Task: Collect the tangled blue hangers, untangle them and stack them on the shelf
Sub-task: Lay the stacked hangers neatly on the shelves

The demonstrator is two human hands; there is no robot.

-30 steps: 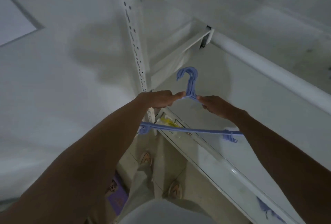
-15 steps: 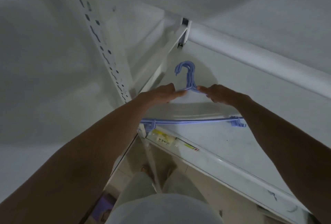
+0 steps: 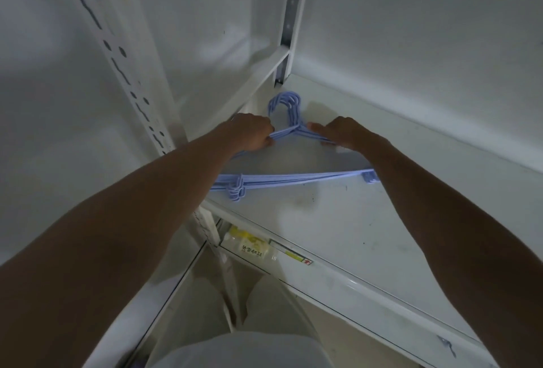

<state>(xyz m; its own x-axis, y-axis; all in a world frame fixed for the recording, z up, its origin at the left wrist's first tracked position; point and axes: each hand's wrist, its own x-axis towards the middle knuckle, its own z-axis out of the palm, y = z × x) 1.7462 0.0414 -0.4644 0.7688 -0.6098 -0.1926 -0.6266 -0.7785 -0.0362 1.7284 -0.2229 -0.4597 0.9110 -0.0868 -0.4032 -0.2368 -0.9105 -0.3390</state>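
A neat stack of several blue hangers [image 3: 293, 177] lies flat on the white shelf [image 3: 338, 220], hooks pointing toward the back corner. My left hand [image 3: 252, 132] grips the stack's left shoulder just below the hooks. My right hand [image 3: 340, 132] presses its fingers on the right shoulder. The hangers' bottom bars run between my forearms, and part of the left end is hidden under my left arm.
A white perforated upright post [image 3: 123, 68] stands to the left of the shelf. A yellow price label [image 3: 249, 245] sits on the shelf's front edge. Another blue piece [image 3: 446, 348] lies at the shelf's near right. My legs and the floor show below.
The hanger stack went from held upright in front of the shelf to lying flat on the shelf surface, pushed toward the back corner. Both hands stayed on its shoulders.
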